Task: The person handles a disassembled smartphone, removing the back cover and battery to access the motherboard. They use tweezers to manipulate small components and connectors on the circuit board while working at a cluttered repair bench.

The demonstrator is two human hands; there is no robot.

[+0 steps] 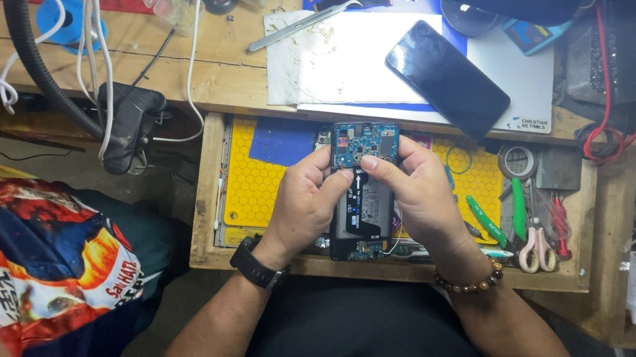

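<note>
An opened phone (pixel 367 197) with its back cover off shows a blue circuit board at the top and a dark battery below. My left hand (pixel 306 203) grips its left side, thumb pressed on the board. My right hand (pixel 414 192) holds the right side, thumb tip meeting the left thumb near the top of the battery. The phone hovers over an open wooden drawer (pixel 205 190) lined with a yellow mat (pixel 252 185). A black watch sits on my left wrist and a bead bracelet on my right.
A black phone screen (pixel 447 78) lies on a white mat (pixel 345 65) on the bench beside metal tweezers (pixel 294 27). Green-handled tools (pixel 518 208), scissors (pixel 530 247) and a tape roll (pixel 517 159) fill the drawer's right side. Another person in a colourful shirt (pixel 33 240) sits at left. Cables hang at top left.
</note>
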